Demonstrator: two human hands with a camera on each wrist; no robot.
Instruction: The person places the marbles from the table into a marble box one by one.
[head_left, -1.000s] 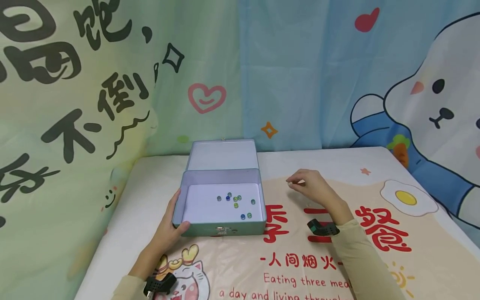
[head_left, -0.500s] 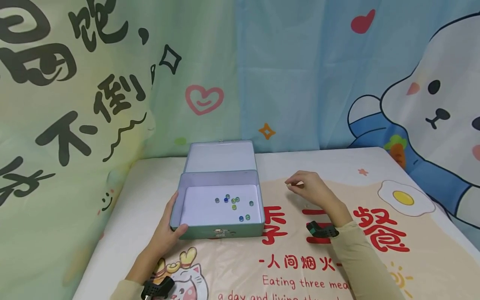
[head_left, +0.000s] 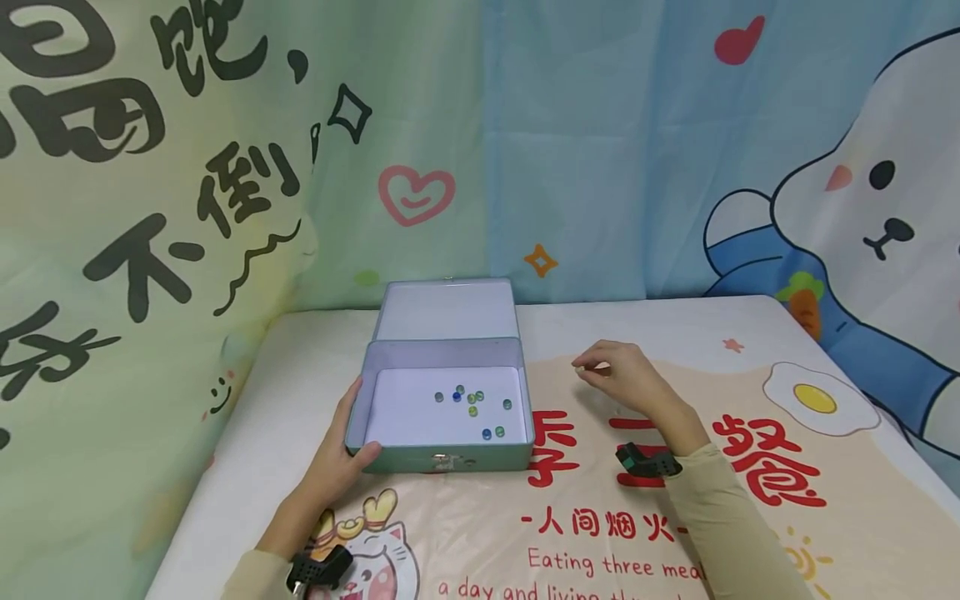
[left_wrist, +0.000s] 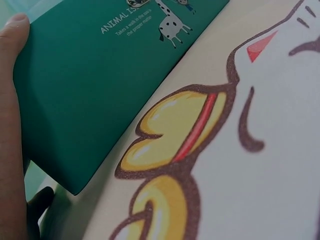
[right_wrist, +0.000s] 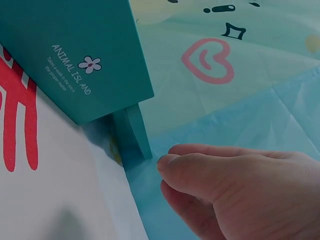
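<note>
A green tin box (head_left: 465,458) with a white inside stands on the table, lid raised. Several green and blue glass marbles (head_left: 472,411) are scattered over its floor. My left hand (head_left: 333,457) grips the box's front left corner, thumb on the front and fingers along the left side; the left wrist view shows its thumb (left_wrist: 15,35) at the green wall (left_wrist: 85,90). To the right of the box, my right hand (head_left: 626,379) hovers over the table, thumb and fingertips pinched together. A tiny pale bead-like thing (head_left: 578,369) shows at the tips, mostly hidden. In the right wrist view that hand (right_wrist: 240,185) is apart from the box (right_wrist: 100,95).
The raised lid (head_left: 446,310) leans back at the rear of the box, near the printed curtain (head_left: 570,167). A printed tablecloth (head_left: 480,533) covers the table. Each wrist wears a black camera band (head_left: 648,460).
Both hands hold nearly the same pose, and the marbles lie as before. The head view shifts slightly left and then back.
</note>
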